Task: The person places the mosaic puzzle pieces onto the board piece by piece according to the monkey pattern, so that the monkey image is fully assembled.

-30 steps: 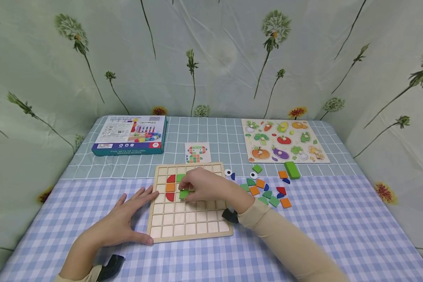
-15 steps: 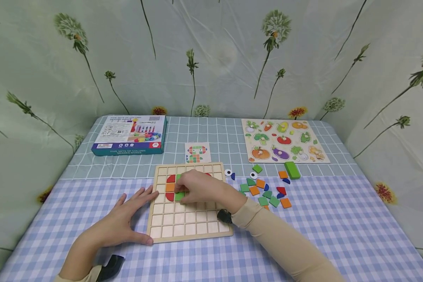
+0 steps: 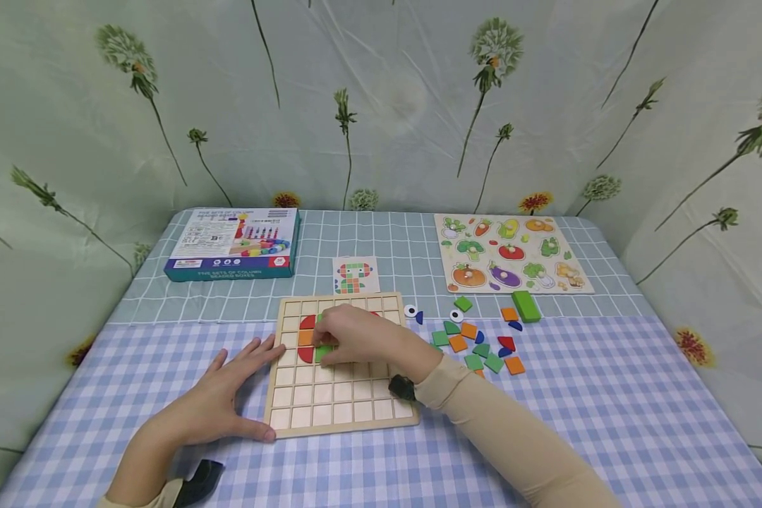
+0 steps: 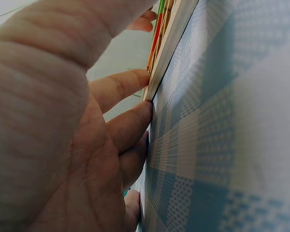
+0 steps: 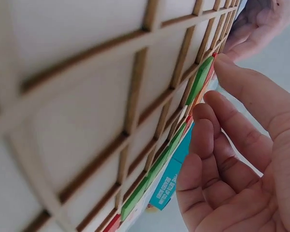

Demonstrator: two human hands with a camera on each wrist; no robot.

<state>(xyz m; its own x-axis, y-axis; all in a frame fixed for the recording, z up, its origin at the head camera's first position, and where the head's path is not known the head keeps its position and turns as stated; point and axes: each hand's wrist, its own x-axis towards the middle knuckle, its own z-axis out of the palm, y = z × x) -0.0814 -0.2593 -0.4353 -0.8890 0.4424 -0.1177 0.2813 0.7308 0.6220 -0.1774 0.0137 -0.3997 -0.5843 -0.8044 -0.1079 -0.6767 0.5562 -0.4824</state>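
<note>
The wooden grid board (image 3: 343, 430) lies flat on the checked cloth. My left hand (image 3: 212, 403) rests at its left side with fingers spread, fingertips against the frame in the left wrist view. Over the upper left cells, my right hand (image 3: 358, 335) pinches a green square tile (image 5: 201, 78) between thumb and index finger, low in the grid. Just left of that tile stand an orange square (image 3: 305, 338) and two red rounded tiles, one above it and one below (image 3: 305, 355). A row of green tiles (image 5: 157, 166) in the grid is mostly hidden behind my right hand in the head view.
A pattern card (image 3: 355, 274) lies behind the board. Loose coloured tiles (image 3: 458, 343) and a green block (image 3: 525, 307) lie to the right. At the back are a teal box (image 3: 231, 243) and a vegetable peg puzzle (image 3: 514, 254).
My right hand has moved slightly left with the green tile, which now sits close beside the orange and red ones. The left hand keeps its place.
</note>
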